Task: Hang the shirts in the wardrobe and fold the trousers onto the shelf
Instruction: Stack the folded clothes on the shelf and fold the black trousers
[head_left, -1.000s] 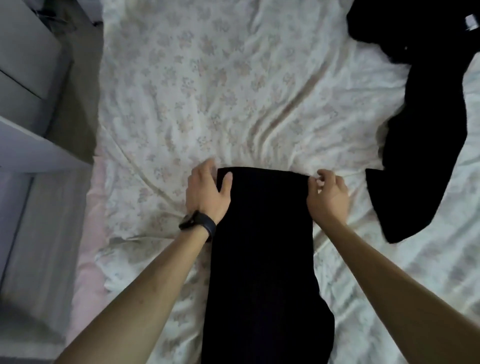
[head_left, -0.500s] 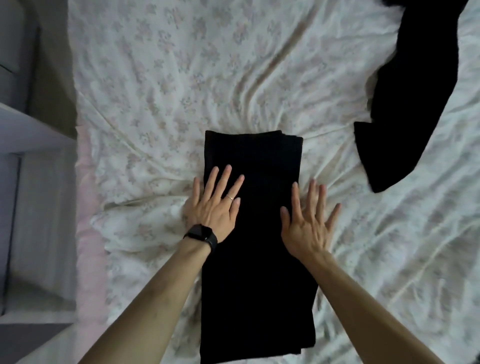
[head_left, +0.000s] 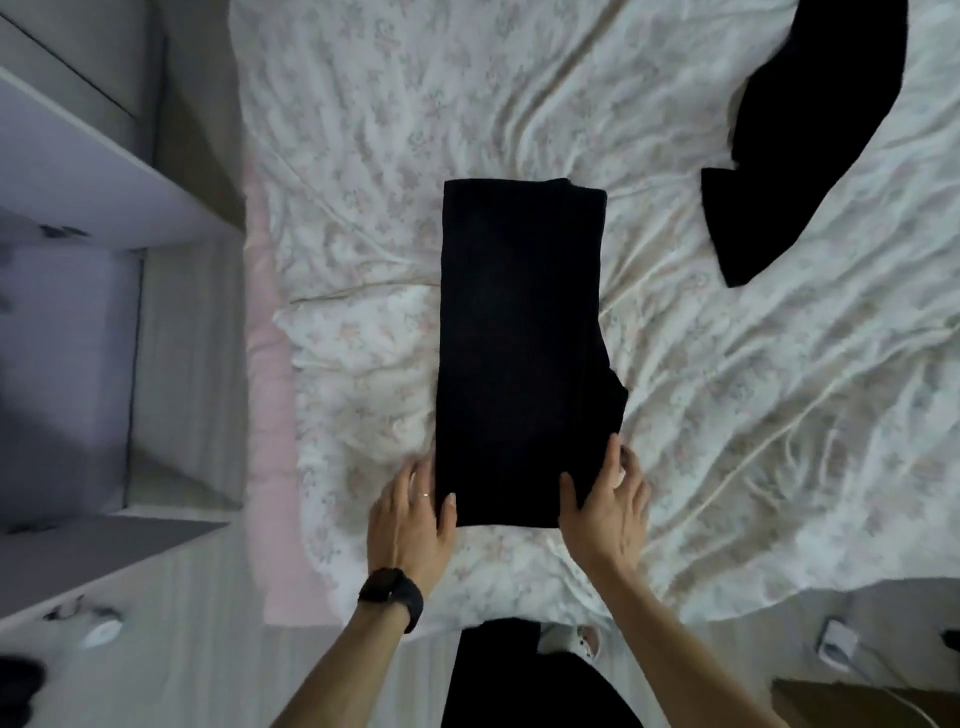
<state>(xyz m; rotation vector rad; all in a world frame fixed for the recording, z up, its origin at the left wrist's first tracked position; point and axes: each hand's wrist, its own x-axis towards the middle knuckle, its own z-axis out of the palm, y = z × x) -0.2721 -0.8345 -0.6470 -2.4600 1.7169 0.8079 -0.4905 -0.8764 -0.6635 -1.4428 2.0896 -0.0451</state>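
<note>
Folded black trousers (head_left: 522, 343) lie lengthwise on the floral bed sheet (head_left: 363, 130). The left hand (head_left: 410, 525) and right hand (head_left: 608, 514) pinch their near corners, thumbs on top. A dark garment (head_left: 810, 130) lies at 2 o'clock. Shelf compartments (head_left: 67, 332) stand at 9 o'clock, contents unclear.

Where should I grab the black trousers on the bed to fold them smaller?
Probably the two near corners of the black trousers, coming from the near edge of the bed, where the left hand and right hand pinch them, thumbs on top. They lie flat in a long, narrow strip, so the short near end can lift and fold over toward the far end.
</note>
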